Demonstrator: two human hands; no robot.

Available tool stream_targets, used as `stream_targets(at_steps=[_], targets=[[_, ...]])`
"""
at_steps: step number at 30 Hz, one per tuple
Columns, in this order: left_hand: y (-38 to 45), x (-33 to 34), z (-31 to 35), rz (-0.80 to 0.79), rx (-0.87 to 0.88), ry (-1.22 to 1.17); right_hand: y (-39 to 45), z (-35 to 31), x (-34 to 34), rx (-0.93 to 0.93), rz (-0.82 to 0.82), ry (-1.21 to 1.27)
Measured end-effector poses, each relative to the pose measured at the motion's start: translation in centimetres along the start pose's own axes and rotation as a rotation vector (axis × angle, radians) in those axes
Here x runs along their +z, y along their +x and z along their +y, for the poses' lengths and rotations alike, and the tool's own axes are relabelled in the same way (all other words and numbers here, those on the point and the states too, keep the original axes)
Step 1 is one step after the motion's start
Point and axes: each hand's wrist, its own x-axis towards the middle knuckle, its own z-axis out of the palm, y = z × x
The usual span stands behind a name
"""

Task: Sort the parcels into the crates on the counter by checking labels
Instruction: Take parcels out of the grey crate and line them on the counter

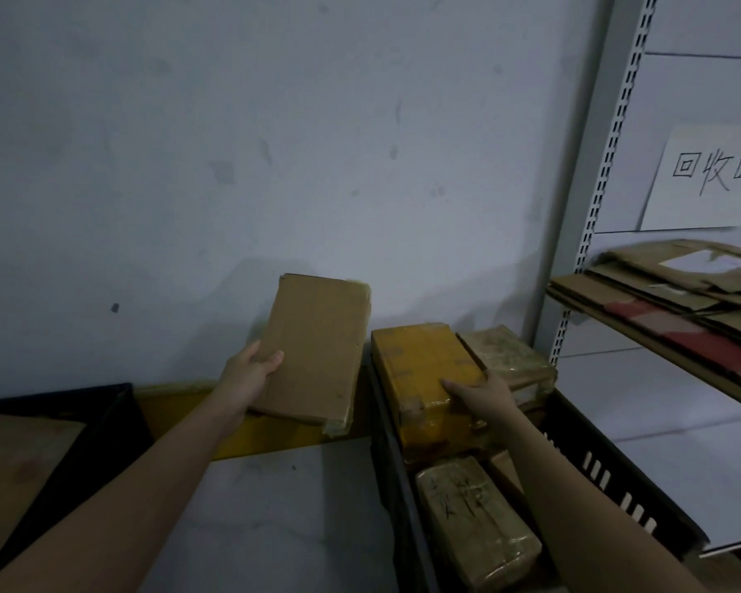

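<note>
My left hand (249, 374) grips a flat brown cardboard parcel (317, 348) by its lower left edge and holds it up, tilted, in front of the wall. Its facing side is plain; no label shows. My right hand (480, 398) holds the near right corner of a yellow taped parcel (420, 370), which lies on top of other parcels in a black crate (608, 468) at the right. A tape-wrapped brown parcel (475, 520) lies in the crate nearer to me. Another taped parcel (510, 353) sits at the crate's far end.
A second black crate (90, 425) stands at the left with brown cardboard (9, 468) inside. A yellow ledge (266, 434) runs along the wall between the crates. At the right, a metal shelf rack (591, 216) carries flattened cardboard (676, 288) and a handwritten paper sign (711, 177).
</note>
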Motion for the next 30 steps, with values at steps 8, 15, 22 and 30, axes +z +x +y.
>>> stream_targets(at_steps=[8, 15, 22, 30], targets=[[-1.1, -0.1, -0.1, 0.039, 0.0, -0.015, -3.6, -0.3, -0.6, -0.087, 0.122, 0.119], [-1.6, -1.9, -0.4, 0.122, 0.006, -0.034, -6.8, -4.9, -2.6, -0.262, 0.115, 0.275], [-2.1, -5.3, -2.3, 0.235, -0.038, -0.092, -9.1, -7.3, 2.9, -0.308, -0.005, 0.299], [-1.9, -10.6, -9.2, 0.291, -0.103, -0.025, -10.1, -5.7, 13.8, -0.281, -0.115, 0.188]])
